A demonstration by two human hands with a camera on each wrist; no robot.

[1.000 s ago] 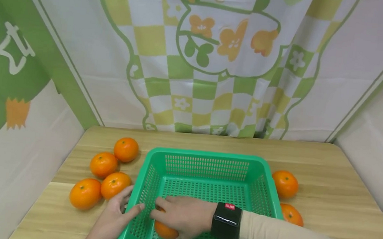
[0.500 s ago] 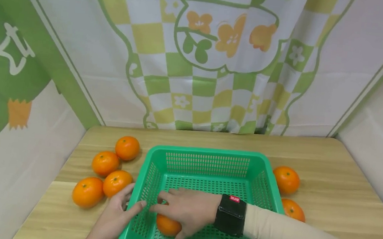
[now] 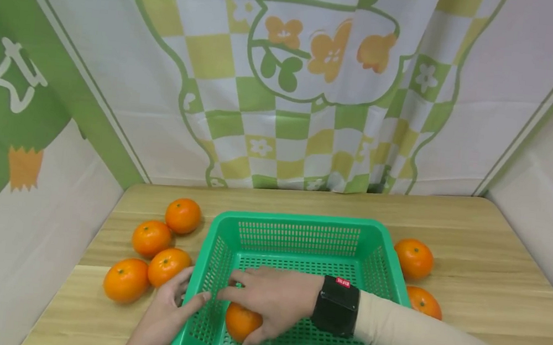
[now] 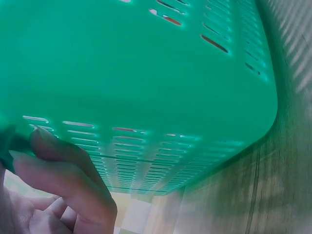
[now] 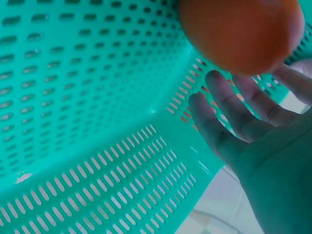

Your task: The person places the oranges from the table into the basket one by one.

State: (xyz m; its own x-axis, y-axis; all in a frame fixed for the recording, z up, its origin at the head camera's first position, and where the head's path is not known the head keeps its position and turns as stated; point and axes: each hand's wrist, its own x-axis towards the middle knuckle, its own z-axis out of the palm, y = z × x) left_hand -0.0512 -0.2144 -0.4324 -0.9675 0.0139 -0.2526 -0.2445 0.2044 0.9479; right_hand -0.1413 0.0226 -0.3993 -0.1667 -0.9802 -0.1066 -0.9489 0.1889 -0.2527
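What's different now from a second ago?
The right hand eased slightly toward the far side of the green basket, uncovering more of the orange inside, which it may still touch. The left hand stayed on the basket; the oranges outside stayed put.

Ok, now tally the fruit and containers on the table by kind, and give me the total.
Green basket: 1
Oranges: 7 in sight (4 left of the basket, 2 right of it, 1 inside it)
Total: 8
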